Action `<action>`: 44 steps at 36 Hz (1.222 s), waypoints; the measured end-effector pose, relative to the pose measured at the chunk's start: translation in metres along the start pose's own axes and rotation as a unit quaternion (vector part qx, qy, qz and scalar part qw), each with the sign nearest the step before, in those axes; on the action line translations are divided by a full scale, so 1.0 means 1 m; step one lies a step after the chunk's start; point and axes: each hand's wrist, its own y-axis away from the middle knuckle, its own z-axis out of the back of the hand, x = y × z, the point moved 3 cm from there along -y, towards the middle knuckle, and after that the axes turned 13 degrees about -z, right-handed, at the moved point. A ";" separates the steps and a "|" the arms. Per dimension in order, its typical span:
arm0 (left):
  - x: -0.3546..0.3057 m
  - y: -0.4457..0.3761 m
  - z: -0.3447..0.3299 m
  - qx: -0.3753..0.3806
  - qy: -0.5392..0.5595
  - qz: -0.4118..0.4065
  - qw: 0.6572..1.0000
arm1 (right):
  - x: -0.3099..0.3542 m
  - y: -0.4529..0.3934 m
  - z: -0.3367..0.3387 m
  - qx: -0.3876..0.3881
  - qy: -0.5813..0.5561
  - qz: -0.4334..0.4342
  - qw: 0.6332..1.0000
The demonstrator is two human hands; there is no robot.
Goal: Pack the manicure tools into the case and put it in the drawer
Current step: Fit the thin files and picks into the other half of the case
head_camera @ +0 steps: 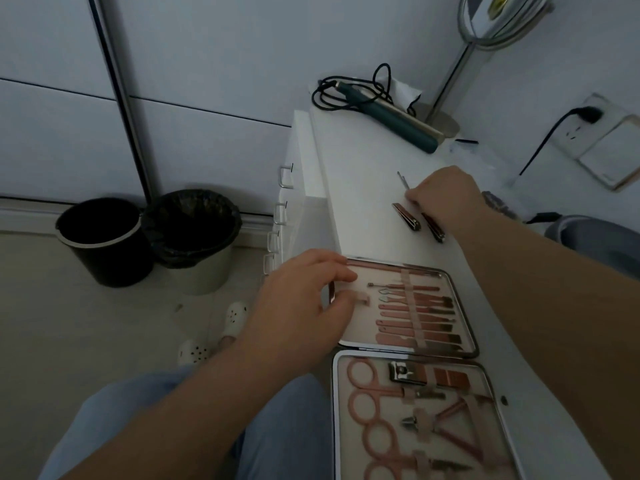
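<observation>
The case (pixel 460 306) lies open on the white top (pixel 363 188), both halves flat and most slots filled. Packing is in hand. The right hand (pixel 446 197) reaches beyond the case to the loose tools: its fingertips pinch a thin pick (pixel 402 180), while two clippers (pixel 407 217) lie just beside it, still unpacked. The left hand (pixel 304 299) rests on the case's left edge, fingers loosely curled and touching the lining, seemingly steadying it; whether it grips anything cannot be told. Next, the pick probably needs carrying back and sliding under the strap (pixel 412 306) in the far half. The drawers (pixel 287 202) at the left remain closed.
</observation>
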 end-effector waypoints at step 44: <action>-0.023 -0.007 0.018 -0.080 0.044 0.064 0.994 | -0.027 0.137 0.052 0.083 -0.184 0.143 0.969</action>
